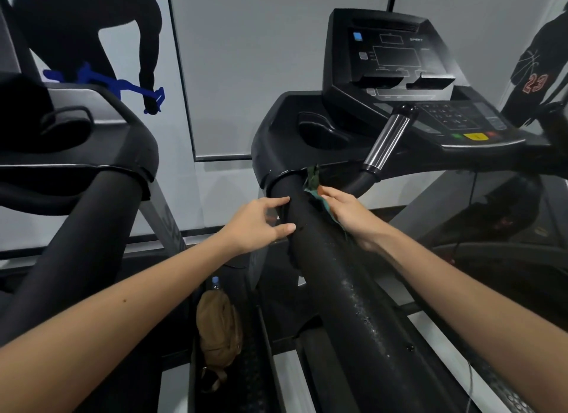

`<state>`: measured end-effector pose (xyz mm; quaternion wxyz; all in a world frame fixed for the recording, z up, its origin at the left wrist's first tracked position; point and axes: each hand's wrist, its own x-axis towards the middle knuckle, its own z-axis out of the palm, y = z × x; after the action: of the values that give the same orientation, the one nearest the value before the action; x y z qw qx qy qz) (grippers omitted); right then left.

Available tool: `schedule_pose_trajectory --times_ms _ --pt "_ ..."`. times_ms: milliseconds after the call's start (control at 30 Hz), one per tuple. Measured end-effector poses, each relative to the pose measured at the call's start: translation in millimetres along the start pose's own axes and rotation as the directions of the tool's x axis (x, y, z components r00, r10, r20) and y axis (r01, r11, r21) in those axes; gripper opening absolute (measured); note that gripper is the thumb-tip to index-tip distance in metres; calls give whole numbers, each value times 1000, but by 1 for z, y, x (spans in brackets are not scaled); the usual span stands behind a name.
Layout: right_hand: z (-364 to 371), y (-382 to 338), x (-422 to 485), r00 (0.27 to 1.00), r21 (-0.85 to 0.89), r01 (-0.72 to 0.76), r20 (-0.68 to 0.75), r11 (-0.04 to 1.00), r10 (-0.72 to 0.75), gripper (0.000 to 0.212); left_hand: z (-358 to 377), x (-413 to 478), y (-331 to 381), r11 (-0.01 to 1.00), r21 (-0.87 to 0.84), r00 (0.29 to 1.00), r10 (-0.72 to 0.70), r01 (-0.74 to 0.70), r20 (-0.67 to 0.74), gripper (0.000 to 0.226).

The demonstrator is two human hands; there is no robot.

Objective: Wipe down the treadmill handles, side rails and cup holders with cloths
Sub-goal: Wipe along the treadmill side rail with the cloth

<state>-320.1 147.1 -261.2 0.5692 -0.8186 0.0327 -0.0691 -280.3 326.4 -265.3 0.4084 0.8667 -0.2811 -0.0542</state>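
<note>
- Left hand (258, 225): forefinger and thumb extended, their tips on the left face of the padded handle (332, 274). The other fingers are tucked under. A dark ragged edge lies just below the thumb, possibly a second cloth. Whether the hand pinches it cannot be told.
- Right hand (344, 210): fingers laid fairly straight, pressing the green cloth (322, 205) flat against the handle's right face, directly across from the left hand.
- Green cloth: mostly under the right fingers, with one corner standing free just beyond the fingertips, near the collar where the handle meets the console housing.
- Handle surface: pale speckles, perhaps spray droplets, on the stretch below both wrists, towards the person.
- Cup holder (322, 133): beyond both hands, apparently untouched. A chrome grip (388, 142) stands beyond the right hand.
- Tan bag (218, 326) and bottle (215, 282): on the floor beneath the left forearm.
- Step in hand, judged: wiping the upper end of the handle.
- Handling note: keep the palm flat and the pressure even. Steady the handle with the left hand, draw the cloth round its full girth, then work down towards the speckled stretch. Tuck in the loose corner so it does not snag at the collar.
</note>
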Motion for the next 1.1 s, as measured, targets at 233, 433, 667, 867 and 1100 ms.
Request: schedule_pose_trajectory --times_ms 233,433,667,867,1100 --pt "-26 16 -30 996 -8 55 65 998 -54 27 11 -10 6 848 -508 985 -172 154 11 55" --pt "-16 -27 1 959 -404 275 180 873 -219 23 23 -11 -4 772 -610 979 -201 176 29 60" --pt "-8 -30 18 964 -486 245 213 839 -158 46 15 -10 -7 866 -470 985 -155 171 72 71" --pt "-21 -20 -5 919 -547 386 161 743 -359 15 16 -12 -7 902 -411 990 -138 132 14 69" --pt "-5 -37 25 931 -644 365 235 673 -280 36 17 -14 -4 925 -362 993 -119 118 18 70"
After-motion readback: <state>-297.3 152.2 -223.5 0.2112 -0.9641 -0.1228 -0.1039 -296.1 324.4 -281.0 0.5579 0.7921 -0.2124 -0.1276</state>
